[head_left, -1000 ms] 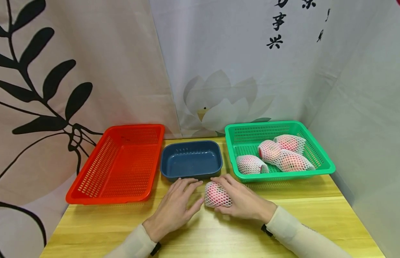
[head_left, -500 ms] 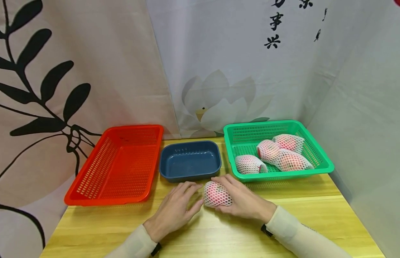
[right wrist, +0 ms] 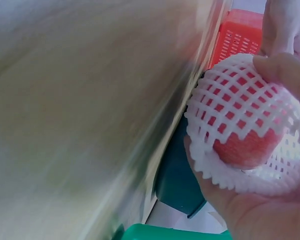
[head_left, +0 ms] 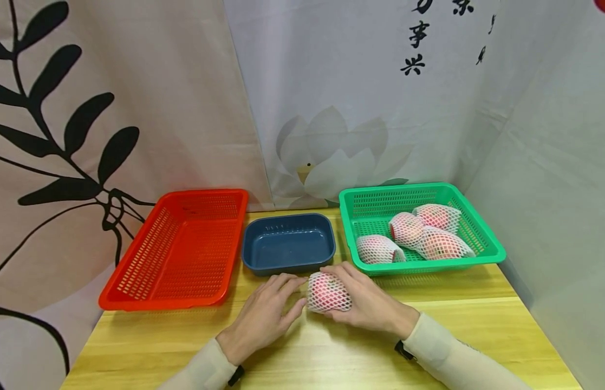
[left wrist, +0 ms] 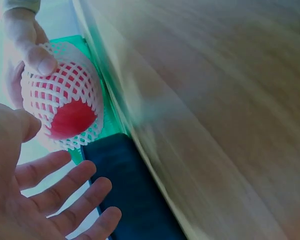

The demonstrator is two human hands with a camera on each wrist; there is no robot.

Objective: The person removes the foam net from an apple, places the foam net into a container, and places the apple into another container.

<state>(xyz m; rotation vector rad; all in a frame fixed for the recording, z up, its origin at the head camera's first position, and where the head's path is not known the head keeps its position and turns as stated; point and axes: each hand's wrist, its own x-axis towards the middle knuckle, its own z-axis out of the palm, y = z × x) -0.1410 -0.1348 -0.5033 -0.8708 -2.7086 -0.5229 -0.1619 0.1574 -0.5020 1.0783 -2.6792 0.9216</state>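
Observation:
A red apple in a white foam net [head_left: 329, 292] is gripped by my right hand [head_left: 368, 300] at the front of the table, thumb on the near side and fingers over the far side. In the right wrist view, bare red skin of the apple [right wrist: 247, 150] shows through the net's open end. My left hand [head_left: 268, 309] is just left of the apple, fingers loosely spread and holding nothing. In the left wrist view, its thumb and fingertips lie close to the net; whether they touch it is unclear. Just behind both hands stands a dark blue tray [head_left: 288, 249].
A red basket [head_left: 177, 303] stands at the left. At the back right, a green basket [head_left: 429, 265] holds several netted apples [head_left: 441, 244]. The wooden table [head_left: 331, 363] reaches back to a hanging cloth [head_left: 185, 108] with printed leaves.
Both hands stay almost in place. The netted apple seems to have turned slightly in my right hand, its left end a little nearer my left hand.

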